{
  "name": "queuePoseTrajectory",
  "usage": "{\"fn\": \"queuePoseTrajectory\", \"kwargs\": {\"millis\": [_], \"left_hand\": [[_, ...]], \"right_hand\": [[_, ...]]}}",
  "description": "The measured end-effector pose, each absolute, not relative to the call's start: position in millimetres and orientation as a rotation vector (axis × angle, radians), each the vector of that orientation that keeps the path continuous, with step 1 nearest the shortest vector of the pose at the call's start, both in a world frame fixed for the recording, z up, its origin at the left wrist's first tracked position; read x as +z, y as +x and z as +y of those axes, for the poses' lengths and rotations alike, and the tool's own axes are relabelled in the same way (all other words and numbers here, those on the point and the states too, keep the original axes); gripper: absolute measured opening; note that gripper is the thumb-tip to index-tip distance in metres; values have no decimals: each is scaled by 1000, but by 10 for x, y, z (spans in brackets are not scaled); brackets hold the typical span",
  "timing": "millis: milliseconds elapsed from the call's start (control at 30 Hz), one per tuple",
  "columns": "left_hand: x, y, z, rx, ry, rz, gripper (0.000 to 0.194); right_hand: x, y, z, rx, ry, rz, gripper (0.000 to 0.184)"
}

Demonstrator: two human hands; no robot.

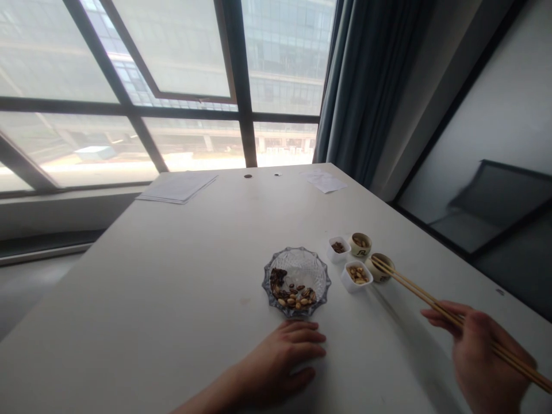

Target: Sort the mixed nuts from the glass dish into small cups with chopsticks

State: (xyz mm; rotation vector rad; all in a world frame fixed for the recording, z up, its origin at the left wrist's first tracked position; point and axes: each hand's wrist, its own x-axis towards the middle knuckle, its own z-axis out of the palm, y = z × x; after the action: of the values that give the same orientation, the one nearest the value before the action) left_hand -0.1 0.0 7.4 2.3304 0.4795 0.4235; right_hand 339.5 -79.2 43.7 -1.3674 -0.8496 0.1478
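**Item 1:** a large paned window (129, 57), with a building beyond it and a dark blue-grey curtain (362, 75) at its right side.

**Item 2:** a long white table (129, 299) running up to the window, with a stack of papers (176, 188) and a loose sheet (325, 182) at its far end, away from my work.

**Item 3:** my hands. My left hand (276, 362) lay flat on the tabletop just below the dish, its fingers (302, 351) close together and holding nothing, apparently resting there. My right hand (487, 359) was raised at the table's right side, its curled fingers (440, 315) clamped around the chopsticks. The grip looked set to steer the tips from a distance.

**Item 4:** a scalloped cut-glass dish (321, 270), within easy reach of my left hand, holding mixed nuts and dark seeds (297, 299).

**Item 5:** two small white square dishes (356, 284) and two small round ceramic cups (382, 275), grouped closely beyond the glass dish, each of the three I could see into holding a small portion.

**Item 6:** a pair of bamboo chopsticks (431, 302), their tips close together at the nearer cup's rim. I could not tell whether they touched it.
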Motion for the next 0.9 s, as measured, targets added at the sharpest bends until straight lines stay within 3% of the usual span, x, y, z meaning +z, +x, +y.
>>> {"fn": "queuePoseTrajectory", "kwargs": {"millis": [267, 400, 700, 900], "left_hand": [[27, -6, 5, 432, 2342, 471, 41], [48, -7, 6, 421, 2348, 460, 40], [56, -15, -1, 425, 2339, 460, 41], [65, -8, 5, 428, 2342, 451, 41]], "right_hand": [[475, 2825, -372, 688, -1214, -1452, 28], [500, 2725, -208, 799, -1248, -1531, 32], [418, 2616, -185, 732, -1295, -1242, 47], [594, 2831, -147, 384, -1356, -972, 49]]}}
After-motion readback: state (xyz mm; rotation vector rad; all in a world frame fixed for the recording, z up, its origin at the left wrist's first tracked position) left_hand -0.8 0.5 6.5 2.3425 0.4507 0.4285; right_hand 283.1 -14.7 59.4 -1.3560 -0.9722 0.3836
